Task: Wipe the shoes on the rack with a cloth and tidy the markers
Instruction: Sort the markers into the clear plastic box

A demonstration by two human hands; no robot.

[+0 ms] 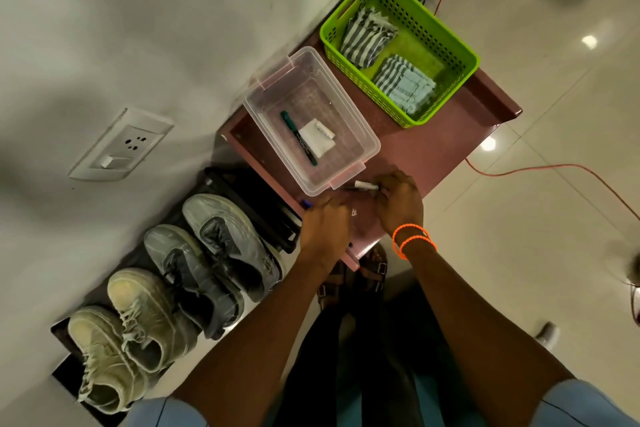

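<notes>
Item: my right hand (398,204) pinches a white marker (366,186) beside the clear box (349,121); my left hand (325,222) curls on a blue marker (307,203).

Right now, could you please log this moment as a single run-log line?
stage: tidying markers | right hand: holds white marker | left hand: grips blue marker | clear box: green marker inside | shoes: on rack

Single head-worn view, steeply downward, close above the pink table (433,146).
</notes>
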